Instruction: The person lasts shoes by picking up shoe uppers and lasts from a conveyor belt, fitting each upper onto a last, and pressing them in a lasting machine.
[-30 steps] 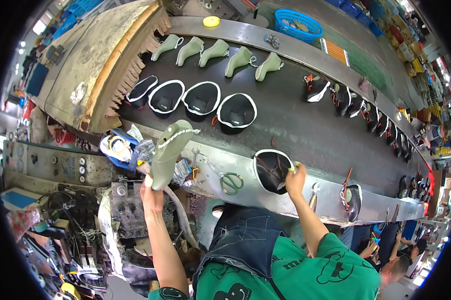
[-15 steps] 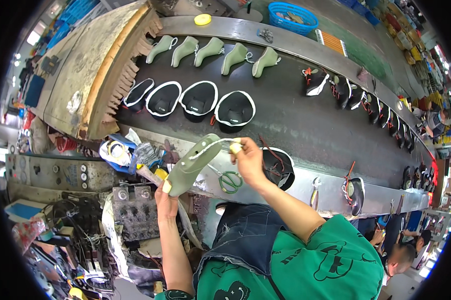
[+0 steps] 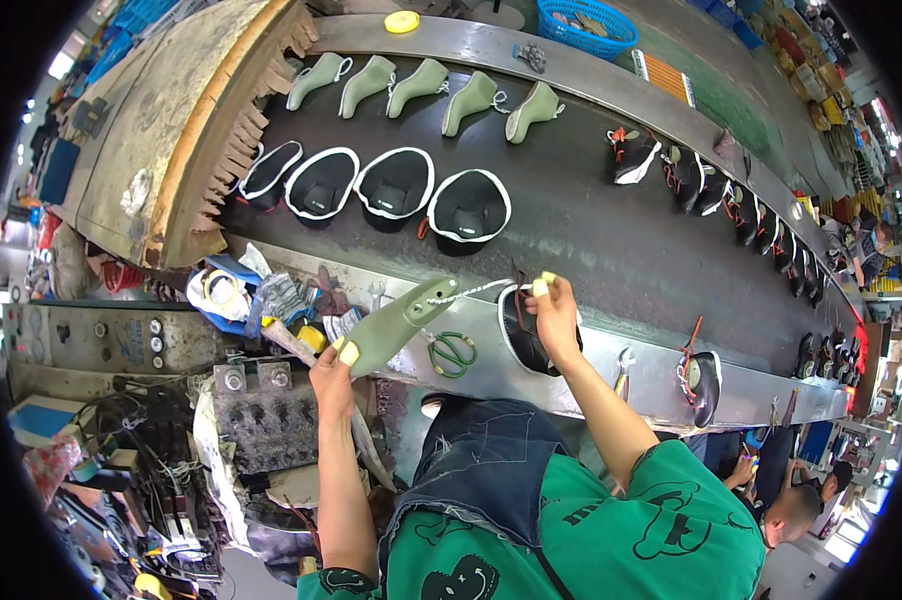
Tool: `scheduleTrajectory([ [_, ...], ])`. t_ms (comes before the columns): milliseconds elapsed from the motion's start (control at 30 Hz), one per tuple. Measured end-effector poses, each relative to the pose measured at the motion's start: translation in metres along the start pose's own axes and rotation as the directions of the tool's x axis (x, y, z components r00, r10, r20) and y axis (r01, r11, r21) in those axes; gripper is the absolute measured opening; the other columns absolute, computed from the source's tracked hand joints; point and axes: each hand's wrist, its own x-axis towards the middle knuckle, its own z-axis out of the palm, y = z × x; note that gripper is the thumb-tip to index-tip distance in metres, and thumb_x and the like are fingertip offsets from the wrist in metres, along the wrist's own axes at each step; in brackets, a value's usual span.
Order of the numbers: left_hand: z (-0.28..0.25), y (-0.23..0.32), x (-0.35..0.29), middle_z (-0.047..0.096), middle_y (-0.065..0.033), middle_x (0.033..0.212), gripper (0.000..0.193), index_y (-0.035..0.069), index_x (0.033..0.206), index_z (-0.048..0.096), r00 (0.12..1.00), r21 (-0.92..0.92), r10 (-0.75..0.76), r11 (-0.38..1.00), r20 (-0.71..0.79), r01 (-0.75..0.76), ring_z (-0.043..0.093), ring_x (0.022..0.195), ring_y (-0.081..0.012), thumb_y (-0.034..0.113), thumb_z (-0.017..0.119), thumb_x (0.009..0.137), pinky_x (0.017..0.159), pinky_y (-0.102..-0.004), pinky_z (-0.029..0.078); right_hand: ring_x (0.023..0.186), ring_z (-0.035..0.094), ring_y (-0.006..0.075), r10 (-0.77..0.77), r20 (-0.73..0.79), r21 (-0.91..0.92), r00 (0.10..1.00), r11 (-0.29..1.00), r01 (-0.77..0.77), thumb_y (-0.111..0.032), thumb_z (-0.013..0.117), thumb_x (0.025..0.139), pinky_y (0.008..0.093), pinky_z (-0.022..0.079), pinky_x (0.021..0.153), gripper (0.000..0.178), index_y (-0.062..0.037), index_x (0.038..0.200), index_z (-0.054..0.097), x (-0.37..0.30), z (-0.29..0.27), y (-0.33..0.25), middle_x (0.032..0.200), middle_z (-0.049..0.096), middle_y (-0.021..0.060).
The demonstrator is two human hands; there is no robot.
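My left hand [image 3: 332, 386] grips the toe end of a pale green shoe last [image 3: 389, 332], which lies slanted in the air over the bench's near edge. A white cord [image 3: 483, 289] runs from a hole in the last's upper end to my right hand [image 3: 559, 322], where the fingers are pinched on it. The cord is drawn nearly straight. Yellow coverings show on fingertips of both hands. Just beside and below my right hand, a black shoe upper [image 3: 519, 335] with dark red laces rests at the belt's near edge, partly hidden by the hand.
Several green lasts [image 3: 417, 92] with cords stand on the dark belt [image 3: 571, 215]. Nearer are several black uppers with white rims [image 3: 470, 212]. Green-handled scissors [image 3: 453, 354], pliers [image 3: 624, 368] and a laced shoe [image 3: 704, 388] lie on the metal ledge. A machine hood [image 3: 161, 130] borders the left.
My right hand has moved to the right with the cord, which is now longer and straighter. The last has tipped from steep to flatter, its upper end swinging right.
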Motion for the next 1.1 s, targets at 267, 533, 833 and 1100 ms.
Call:
scheduleTrajectory([
  [267,0.010,-0.013,0.008,0.065,-0.0085,0.101,0.036,-0.009,0.114,0.058,0.994,0.104,0.074,0.992,-0.086,-0.065,0.062,0.085,-0.0126,0.005,0.068,0.083,0.076,-0.0240,0.050,0.096,0.058,0.0362,0.217,-0.449,-0.666,0.867,0.565,-0.486,-0.028,0.066,0.083,0.0469,0.051,0.077,0.055,0.0102,0.118,0.047,-0.034,-0.106,0.111,0.111,0.055,0.0238],
  [533,0.016,-0.033,0.015,0.065,-0.0083,0.101,0.032,-0.009,0.112,0.059,0.993,0.168,0.070,0.984,-0.090,-0.054,0.062,0.086,-0.0123,0.004,0.066,0.083,0.077,-0.0244,0.049,0.079,0.063,0.0290,0.717,-0.335,0.252,0.611,0.693,-0.675,-0.016,0.050,0.089,0.0449,0.056,0.068,0.032,0.0030,0.115,0.053,-0.032,-0.114,0.168,0.099,0.062,0.0161],
  [833,0.019,-0.023,0.011,0.065,-0.0085,0.101,0.030,-0.008,0.112,0.059,0.995,0.035,0.018,0.999,-0.096,-0.015,0.063,0.086,-0.0134,-0.001,0.063,0.083,0.078,-0.0246,0.049,0.086,0.055,0.0140,0.134,-0.156,0.117,0.979,0.986,-0.117,-0.046,0.065,0.085,0.0261,0.042,0.081,0.060,0.0037,0.116,0.051,-0.016,-0.105,0.050,0.096,0.061,0.0067],
  [1100,0.011,-0.018,0.009,0.065,-0.0079,0.104,0.036,-0.007,0.117,0.056,0.973,0.041,0.200,0.980,-0.112,-0.197,0.063,0.088,-0.0128,0.003,0.066,0.084,0.079,-0.0245,0.049,0.069,0.050,0.0077,0.154,0.368,-0.523,0.917,0.850,0.067,-0.013,0.063,0.085,0.0267,0.042,0.062,0.012,-0.0019,0.090,0.063,-0.063,-0.013,-0.059,0.075,0.059,0.0001],
])
